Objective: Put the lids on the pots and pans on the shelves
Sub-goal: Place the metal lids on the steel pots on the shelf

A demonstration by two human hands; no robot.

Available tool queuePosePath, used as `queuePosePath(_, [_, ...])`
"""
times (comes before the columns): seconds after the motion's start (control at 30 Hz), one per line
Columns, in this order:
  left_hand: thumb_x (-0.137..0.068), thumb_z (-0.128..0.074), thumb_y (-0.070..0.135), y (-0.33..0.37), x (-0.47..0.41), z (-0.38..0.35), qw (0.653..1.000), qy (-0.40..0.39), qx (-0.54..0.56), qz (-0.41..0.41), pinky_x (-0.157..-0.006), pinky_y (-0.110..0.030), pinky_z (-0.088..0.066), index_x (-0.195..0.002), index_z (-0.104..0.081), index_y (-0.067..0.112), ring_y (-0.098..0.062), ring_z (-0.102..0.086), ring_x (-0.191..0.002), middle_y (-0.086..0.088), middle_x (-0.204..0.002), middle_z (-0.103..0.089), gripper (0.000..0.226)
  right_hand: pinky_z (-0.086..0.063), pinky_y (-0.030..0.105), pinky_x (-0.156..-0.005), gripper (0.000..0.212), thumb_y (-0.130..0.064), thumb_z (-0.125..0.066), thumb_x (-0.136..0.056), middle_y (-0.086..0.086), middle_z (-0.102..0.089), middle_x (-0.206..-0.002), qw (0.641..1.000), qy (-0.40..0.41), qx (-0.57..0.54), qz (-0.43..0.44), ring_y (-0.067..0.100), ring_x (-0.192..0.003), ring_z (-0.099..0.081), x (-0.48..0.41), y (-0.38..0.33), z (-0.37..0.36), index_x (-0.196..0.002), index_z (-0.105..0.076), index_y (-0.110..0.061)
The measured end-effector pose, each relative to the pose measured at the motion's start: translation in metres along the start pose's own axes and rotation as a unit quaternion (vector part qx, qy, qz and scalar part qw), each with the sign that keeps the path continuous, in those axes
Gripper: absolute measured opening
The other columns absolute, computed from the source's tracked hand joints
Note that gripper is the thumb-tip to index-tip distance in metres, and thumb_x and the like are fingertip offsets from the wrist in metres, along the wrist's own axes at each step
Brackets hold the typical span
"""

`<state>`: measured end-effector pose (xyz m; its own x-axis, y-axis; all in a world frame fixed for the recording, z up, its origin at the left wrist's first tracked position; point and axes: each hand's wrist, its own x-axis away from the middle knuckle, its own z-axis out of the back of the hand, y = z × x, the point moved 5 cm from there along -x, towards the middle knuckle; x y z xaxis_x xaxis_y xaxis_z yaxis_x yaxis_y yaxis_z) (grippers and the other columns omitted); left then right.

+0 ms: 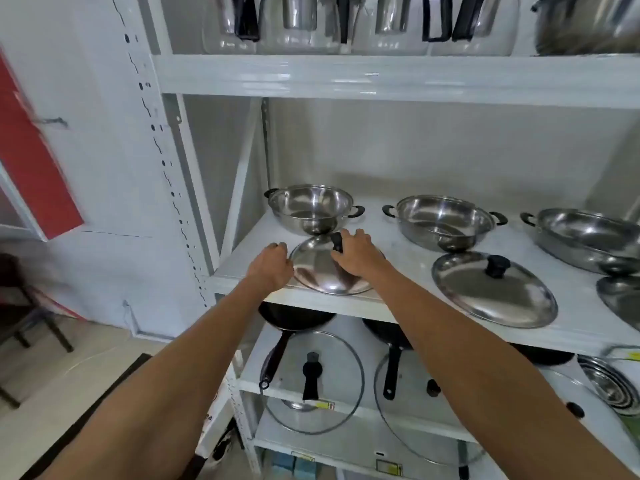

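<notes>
Right hand (356,258) covers most of the black knob (336,242) and the right rim of the steel lid (322,271) at the middle shelf's (398,306) front-left corner. Rightmost pot (588,237) and lid (623,299) cut by the frame's right edge. Top-shelf cookware cropped above; red panel (31,161) at left blurred

Shiny steel on white painted shelving

The pots (314,208) and the lid (327,270) at the shelf's front edge are polished metal, mirror-glossy and smooth, with black knobs and side handles that look like matt plastic. The shelf (398,251) looks like white-painted metal with a smooth, faintly glossy coat. Below, a clear glass lid (337,362) has a thin metal rim, and the frying pan (294,317) is matt black.
</notes>
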<state>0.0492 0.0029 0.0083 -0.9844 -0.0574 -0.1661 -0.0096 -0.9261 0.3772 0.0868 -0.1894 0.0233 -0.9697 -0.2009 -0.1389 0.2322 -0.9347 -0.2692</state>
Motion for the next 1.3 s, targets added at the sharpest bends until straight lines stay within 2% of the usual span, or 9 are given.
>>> queuePosePath(0.13, [-0.092, -0.045, 0.015, -0.011, -0.032, 0.001, 1.0, -0.005, 0.007, -0.015, -0.095, -0.048, -0.049, -0.122, -0.055, 0.002, -0.037, -0.057, -0.112, -0.018, -0.121, -0.057, 0.034, -0.042, 0.048, -0.104, 0.051, -0.037, -0.05, -0.102, 0.028, -0.032, -0.15, 1.0, -0.025, -0.009, -0.009, 0.044, -0.126, -0.05, -0.024, -0.01, -0.004, -0.146, -0.039, -0.014])
queuePosePath(0.3, [-0.091, -0.048, 0.008, -0.014, -0.071, -0.003, 0.997, 0.019, 0.04, -0.06, -0.096, -0.047, -0.05, -0.131, -0.053, 0.008, -0.034, -0.058, -0.115, -0.014, -0.13, -0.056, 0.04, -0.045, 0.031, -0.073, 0.02, -0.025, -0.059, -0.097, 0.013, -0.064, -0.104, 1.0, -0.016, -0.016, -0.008, 0.026, -0.087, -0.062, -0.046, -0.014, -0.001, -0.106, -0.065, -0.009])
queuePosePath(0.4, [-0.089, -0.051, 0.002, -0.009, -0.089, -0.003, 0.993, 0.057, 0.052, -0.087, -0.092, -0.048, -0.054, -0.137, -0.045, 0.014, -0.033, -0.06, -0.114, -0.009, -0.142, -0.047, 0.05, -0.045, 0.029, -0.067, 0.013, -0.02, -0.064, -0.092, 0.003, -0.062, -0.081, 1.0, -0.025, -0.01, -0.003, 0.021, -0.075, -0.061, -0.044, -0.015, 0.012, -0.084, -0.062, -0.01])
queuePosePath(0.5, [-0.089, -0.054, -0.002, -0.007, -0.11, -0.004, 0.991, 0.056, 0.024, -0.122, -0.092, -0.047, -0.055, -0.134, -0.047, 0.013, -0.031, -0.057, -0.12, -0.007, -0.148, -0.037, 0.049, -0.05, 0.029, -0.063, 0.012, -0.02, -0.067, -0.088, 0.005, -0.067, -0.082, 1.0, -0.021, 0.004, -0.016, 0.018, -0.069, -0.062, -0.04, -0.008, 0.03, -0.084, -0.067, -0.008])
queuePosePath(0.6, [-0.091, -0.054, 0.007, -0.008, -0.137, -0.015, 0.992, -0.002, 0.025, -0.122, -0.097, -0.05, -0.052, -0.135, -0.05, 0.018, -0.03, -0.05, -0.13, -0.005, -0.147, -0.043, 0.046, -0.058, 0.031, -0.063, 0.019, -0.026, -0.072, -0.084, 0.009, -0.071, -0.083, 0.999, 0.009, 0.009, -0.036, 0.015, -0.059, -0.065, -0.033, 0.003, 0.056, -0.092, -0.073, -0.009])
queuePosePath(0.8, [-0.095, -0.05, 0.012, 0.011, -0.131, -0.015, 0.994, -0.05, 0.059, -0.074, -0.099, -0.043, -0.05, -0.126, -0.057, 0.001, -0.036, -0.059, -0.116, -0.02, -0.128, -0.06, 0.034, -0.058, 0.033, -0.082, 0.022, -0.029, -0.076, -0.08, 0.011, -0.069, -0.096, 0.994, 0.086, 0.003, -0.065, 0.023, -0.078, -0.064, -0.024, 0.005, 0.111, -0.097, -0.073, -0.015])
queuePosePath(1.07, [-0.091, -0.048, 0.007, 0.014, -0.075, -0.007, 0.986, -0.074, 0.041, -0.146, -0.104, -0.042, -0.048, -0.118, -0.063, 0.002, -0.032, -0.059, -0.118, -0.017, -0.122, -0.063, 0.031, -0.055, 0.036, -0.088, 0.022, -0.016, -0.072, -0.081, 0.015, -0.067, -0.108, 0.986, 0.153, -0.039, -0.055, 0.032, -0.098, -0.064, -0.068, -0.016, 0.117, -0.103, -0.07, -0.01])
queuePosePath(1.17, [-0.091, -0.048, 0.01, 0.013, -0.054, 0.008, 0.981, -0.099, 0.041, -0.163, -0.087, -0.039, -0.055, -0.085, -0.067, 0.0, -0.029, -0.067, -0.092, -0.014, -0.095, -0.07, 0.022, -0.055, 0.038, -0.09, 0.023, -0.015, -0.071, -0.08, 0.017, -0.067, -0.108, 0.986, 0.149, -0.052, -0.043, 0.033, -0.098, -0.064, -0.092, -0.027, 0.102, -0.103, -0.071, -0.01])
queuePosePath(1.3, [-0.09, -0.049, 0.017, 0.001, -0.049, 0.049, 0.996, -0.014, 0.019, -0.083, -0.067, -0.036, -0.051, -0.091, -0.069, 0.004, -0.027, -0.061, -0.075, -0.012, -0.087, -0.067, 0.024, -0.054, 0.038, -0.091, 0.021, -0.015, -0.069, -0.084, 0.019, -0.067, -0.108, 0.986, 0.143, -0.08, -0.033, 0.035, -0.1, -0.064, -0.116, -0.042, 0.077, -0.104, -0.071, -0.009])
